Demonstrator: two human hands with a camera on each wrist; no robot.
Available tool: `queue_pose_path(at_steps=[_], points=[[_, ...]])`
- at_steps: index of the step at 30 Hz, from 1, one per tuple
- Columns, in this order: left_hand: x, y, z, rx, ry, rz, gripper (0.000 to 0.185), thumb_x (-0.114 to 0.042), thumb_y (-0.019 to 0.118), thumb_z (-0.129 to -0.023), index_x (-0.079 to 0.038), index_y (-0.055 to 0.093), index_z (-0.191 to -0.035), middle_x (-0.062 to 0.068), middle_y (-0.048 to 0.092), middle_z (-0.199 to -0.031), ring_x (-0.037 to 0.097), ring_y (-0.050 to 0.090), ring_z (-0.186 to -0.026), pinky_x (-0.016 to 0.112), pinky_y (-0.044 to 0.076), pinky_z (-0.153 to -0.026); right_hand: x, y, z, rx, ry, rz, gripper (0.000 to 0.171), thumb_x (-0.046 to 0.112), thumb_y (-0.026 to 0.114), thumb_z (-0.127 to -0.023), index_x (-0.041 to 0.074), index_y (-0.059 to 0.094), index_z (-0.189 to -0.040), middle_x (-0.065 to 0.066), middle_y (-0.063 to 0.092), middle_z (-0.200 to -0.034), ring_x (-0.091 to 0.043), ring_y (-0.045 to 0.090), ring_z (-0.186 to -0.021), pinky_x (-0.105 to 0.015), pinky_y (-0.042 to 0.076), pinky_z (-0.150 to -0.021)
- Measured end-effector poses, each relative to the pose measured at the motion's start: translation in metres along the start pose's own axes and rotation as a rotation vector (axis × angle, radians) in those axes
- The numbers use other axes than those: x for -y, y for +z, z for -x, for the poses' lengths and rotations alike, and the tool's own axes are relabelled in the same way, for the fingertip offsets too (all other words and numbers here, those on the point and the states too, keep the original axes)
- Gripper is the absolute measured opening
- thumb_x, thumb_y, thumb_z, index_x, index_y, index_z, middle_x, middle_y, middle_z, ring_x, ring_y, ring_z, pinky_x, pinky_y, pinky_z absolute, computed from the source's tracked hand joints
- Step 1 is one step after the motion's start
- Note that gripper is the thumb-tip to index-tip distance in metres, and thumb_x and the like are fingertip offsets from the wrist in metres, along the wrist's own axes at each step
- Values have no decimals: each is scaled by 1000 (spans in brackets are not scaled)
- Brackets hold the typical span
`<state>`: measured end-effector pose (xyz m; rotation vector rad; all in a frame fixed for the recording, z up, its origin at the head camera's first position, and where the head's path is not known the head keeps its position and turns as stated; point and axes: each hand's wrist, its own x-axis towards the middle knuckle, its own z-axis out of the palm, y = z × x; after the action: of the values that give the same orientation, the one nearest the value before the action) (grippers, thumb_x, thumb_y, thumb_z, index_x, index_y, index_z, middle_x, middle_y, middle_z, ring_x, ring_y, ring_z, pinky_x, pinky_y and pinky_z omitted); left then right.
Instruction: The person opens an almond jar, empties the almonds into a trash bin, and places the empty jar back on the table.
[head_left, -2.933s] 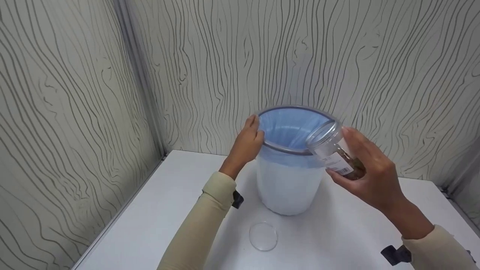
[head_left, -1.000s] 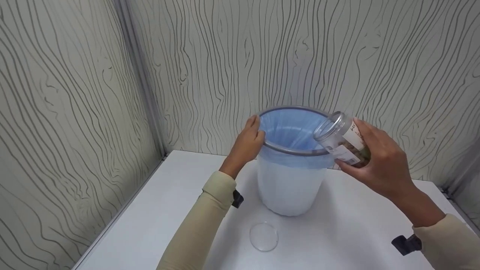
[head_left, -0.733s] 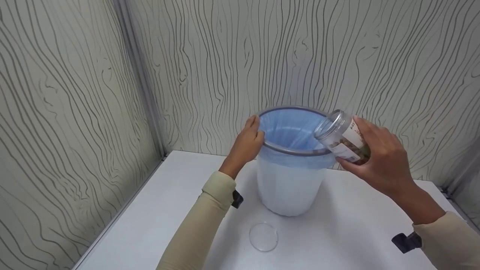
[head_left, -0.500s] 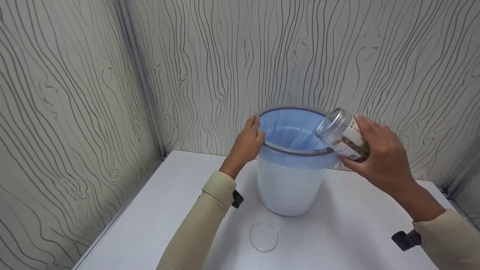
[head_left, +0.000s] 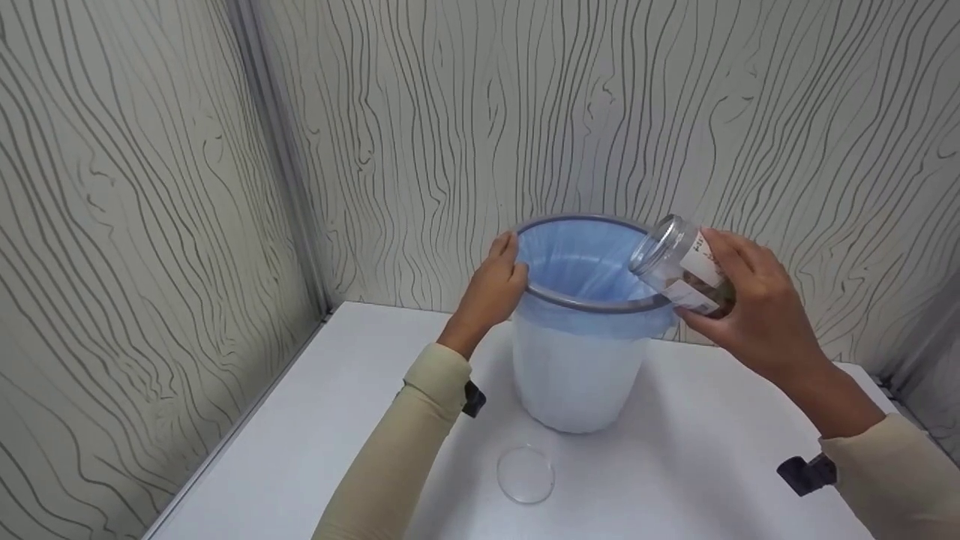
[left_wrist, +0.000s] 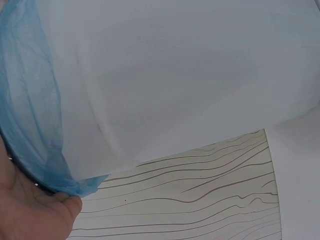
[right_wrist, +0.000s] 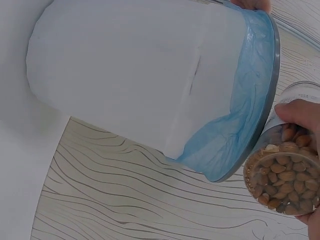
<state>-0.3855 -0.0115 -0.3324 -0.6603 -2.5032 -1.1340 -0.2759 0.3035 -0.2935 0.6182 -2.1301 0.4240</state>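
Observation:
A white trash bin (head_left: pixel 577 375) with a blue liner bag (head_left: pixel 574 255) and a grey rim ring stands upright on the table. My left hand (head_left: pixel 495 281) grips the rim on its left side, fingers curled over the ring. In the left wrist view, that hand (left_wrist: pixel 37 210) holds the edge with the liner folded over it. My right hand (head_left: pixel 757 307) holds a clear, lidless jar (head_left: pixel 686 270) tilted, its mouth over the bin's right rim. Through the base of the jar (right_wrist: pixel 285 180) in the right wrist view, brown almonds (right_wrist: pixel 287 176) show inside.
A clear round lid (head_left: pixel 526 475) lies flat on the white table (head_left: pixel 322 405) in front of the bin. Wood-grain patterned panels (head_left: pixel 450 135) rise behind and to the left, meeting at a metal corner post (head_left: pixel 274 142).
My right hand has raised the jar and tipped it further toward the bin, having shifted slightly right at first. My left hand stays on the rim, and the bin and lid keep their places.

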Motion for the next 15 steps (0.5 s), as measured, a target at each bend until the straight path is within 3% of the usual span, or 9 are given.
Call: queue_pose_path(at_steps=[7,15], points=[[0,0,0,-2,0,8,61,-27,30,-106,0,20,-160,11,16,-169,22,19,-154,38,21,-122,0,0,-5,-16,6,28,94,-2,93,-61,8,52,-146,-19,58,-138,-42,55,-113,-59,42,-83],[0,0,0,5,5,8,61,-27,28,-106,1,22,-159,13,17,-168,23,19,-154,39,23,-122,4,-1,-10,12,33,70,95,-3,92,-62,10,52,-147,-18,59,-138,-42,56,-111,-59,48,-77]])
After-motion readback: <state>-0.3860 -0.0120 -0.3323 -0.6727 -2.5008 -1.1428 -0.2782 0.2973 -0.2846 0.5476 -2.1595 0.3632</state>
